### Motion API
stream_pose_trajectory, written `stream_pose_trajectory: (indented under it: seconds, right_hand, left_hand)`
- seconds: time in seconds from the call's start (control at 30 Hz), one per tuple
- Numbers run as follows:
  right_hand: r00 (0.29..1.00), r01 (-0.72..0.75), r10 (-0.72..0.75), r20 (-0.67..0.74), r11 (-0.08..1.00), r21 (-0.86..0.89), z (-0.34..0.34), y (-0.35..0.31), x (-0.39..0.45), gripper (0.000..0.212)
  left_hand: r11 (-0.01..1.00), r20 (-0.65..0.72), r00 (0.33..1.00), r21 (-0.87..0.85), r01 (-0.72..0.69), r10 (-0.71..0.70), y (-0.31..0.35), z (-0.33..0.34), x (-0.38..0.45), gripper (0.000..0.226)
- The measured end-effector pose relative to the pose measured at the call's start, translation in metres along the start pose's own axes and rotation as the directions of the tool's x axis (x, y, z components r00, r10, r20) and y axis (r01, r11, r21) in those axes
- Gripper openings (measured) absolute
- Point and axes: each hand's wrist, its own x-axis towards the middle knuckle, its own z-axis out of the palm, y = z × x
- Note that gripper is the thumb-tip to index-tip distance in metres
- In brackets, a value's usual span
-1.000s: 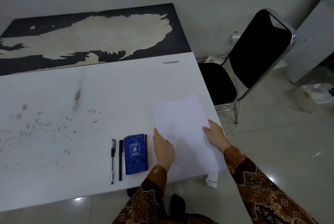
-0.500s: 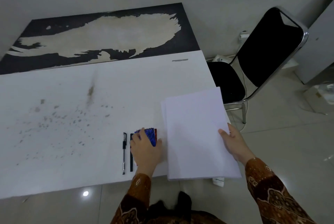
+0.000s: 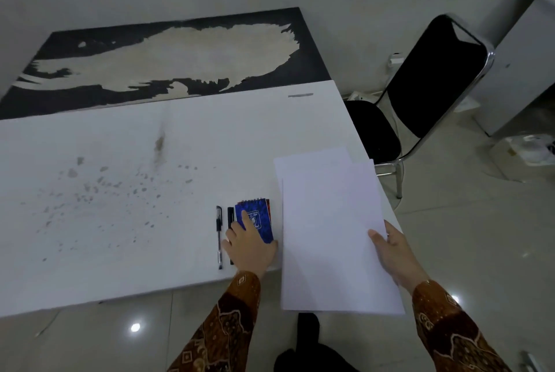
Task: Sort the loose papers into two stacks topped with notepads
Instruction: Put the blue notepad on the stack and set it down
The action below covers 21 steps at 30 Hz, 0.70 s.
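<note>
White loose papers (image 3: pixel 327 230) lie at the table's right front corner and hang over its front edge. The top sheet is shifted right of the sheet under it. My right hand (image 3: pixel 390 251) holds the papers at their right edge, thumb on top. A blue spiral notepad (image 3: pixel 258 215) lies just left of the papers, with a red-edged one showing beneath it. My left hand (image 3: pixel 250 247) rests on the blue notepad's near end, one finger stretched over its cover. Whether it grips the pad is unclear.
Two black pens (image 3: pixel 219 236) lie side by side left of the notepads. The white table (image 3: pixel 120 191) is stained on its left half. A black chair (image 3: pixel 432 86) stands off the table's right side, and a dark board (image 3: pixel 168 53) lies behind the table.
My left hand left the papers and moved left onto the blue notepad. The right hand slid the papers toward me and to the right, so the sheets fanned apart.
</note>
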Motion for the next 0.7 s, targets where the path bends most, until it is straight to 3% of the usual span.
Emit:
stream_pose_trajectory:
  seconds: [0.33,0.7]
  right_hand:
    - [0.998,-0.064,0.064,0.023,0.998,0.01,-0.006,0.031,-0.042,0.031]
    - [0.956,-0.202,0.19,0.223,0.979,0.031,0.026,0.039,-0.066,0.026]
  left_hand:
    - [0.933,0.074,0.997,-0.358,0.041,-0.016,-0.01,-0.023,0.001,0.087]
    - [0.956,0.135,0.991,-0.291,0.027,0.013,-0.008,-0.044,0.011,0.068]
